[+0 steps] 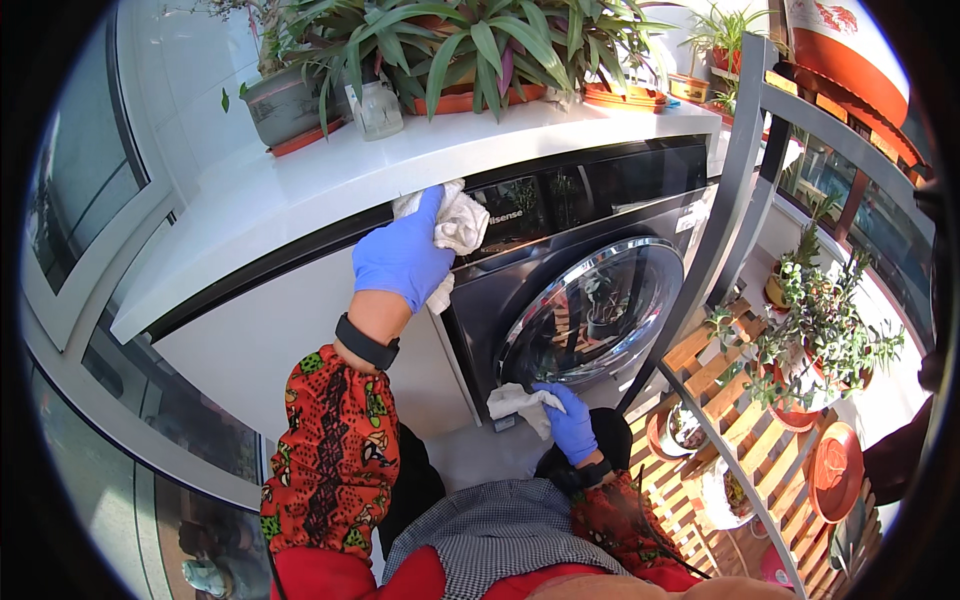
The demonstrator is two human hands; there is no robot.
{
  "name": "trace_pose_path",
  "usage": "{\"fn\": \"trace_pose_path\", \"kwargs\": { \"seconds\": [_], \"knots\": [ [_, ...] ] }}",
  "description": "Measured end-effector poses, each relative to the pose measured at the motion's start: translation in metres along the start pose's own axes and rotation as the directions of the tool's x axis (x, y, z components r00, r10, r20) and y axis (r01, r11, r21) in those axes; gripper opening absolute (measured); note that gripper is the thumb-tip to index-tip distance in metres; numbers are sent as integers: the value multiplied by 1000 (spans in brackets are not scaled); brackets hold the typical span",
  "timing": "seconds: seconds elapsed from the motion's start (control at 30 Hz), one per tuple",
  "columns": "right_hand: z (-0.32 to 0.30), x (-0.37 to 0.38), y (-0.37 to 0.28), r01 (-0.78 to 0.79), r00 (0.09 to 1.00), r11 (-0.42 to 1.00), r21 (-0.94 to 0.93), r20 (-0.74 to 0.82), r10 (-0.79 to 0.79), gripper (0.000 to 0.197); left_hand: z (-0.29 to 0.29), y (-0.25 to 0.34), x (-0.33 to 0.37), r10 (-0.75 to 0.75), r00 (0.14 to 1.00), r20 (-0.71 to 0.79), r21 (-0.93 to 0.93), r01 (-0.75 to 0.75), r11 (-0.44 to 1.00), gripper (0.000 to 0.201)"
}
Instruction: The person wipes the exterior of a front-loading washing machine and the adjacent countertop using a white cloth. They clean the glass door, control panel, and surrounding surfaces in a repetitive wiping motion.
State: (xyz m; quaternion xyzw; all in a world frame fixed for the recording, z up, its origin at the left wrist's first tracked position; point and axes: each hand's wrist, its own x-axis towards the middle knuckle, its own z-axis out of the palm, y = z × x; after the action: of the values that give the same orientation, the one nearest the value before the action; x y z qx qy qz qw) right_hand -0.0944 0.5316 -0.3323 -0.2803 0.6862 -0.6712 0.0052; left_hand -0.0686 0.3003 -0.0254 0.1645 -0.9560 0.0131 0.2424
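My left hand (397, 258), in a blue glove, is closed on a white cloth (462, 222). It presses the cloth against the upper left corner of a dark front-loading washing machine (475, 300), just beneath the white countertop (330, 185). Lower down, my right hand (572, 425), gloved in blue too, grips a second white cloth (518, 402) near my knee. That cloth hangs below the machine's round glass door (600, 310), which is closed.
Potted plants (480, 45) and a small clear jar (376, 110) stand on the countertop. A grey metal frame (735, 180) rises close by the machine's right side. Further right, a slatted wooden shelf (740, 400) bears several pots. Left of the machine is a white panel (310, 340).
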Motion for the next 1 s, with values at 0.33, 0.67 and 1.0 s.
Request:
{"fn": "trace_pose_path", "kwargs": {
  "seconds": [0.33,0.67,1.0],
  "knots": [
    [-1,5,9,64,998,998,-21,-1,-64,27,38,-7,0,120,944,-306,-28,-135,990,73],
    [-7,32,-47,-74,993,968,242,-73,94,43,44,-29,-36,108,942,-319,-444,-249,861,90],
    [50,70,-166,63,985,965,254,138,-100,35,74,-4,-143,12,990,-140,-978,-140,154,81]
  ]
}}
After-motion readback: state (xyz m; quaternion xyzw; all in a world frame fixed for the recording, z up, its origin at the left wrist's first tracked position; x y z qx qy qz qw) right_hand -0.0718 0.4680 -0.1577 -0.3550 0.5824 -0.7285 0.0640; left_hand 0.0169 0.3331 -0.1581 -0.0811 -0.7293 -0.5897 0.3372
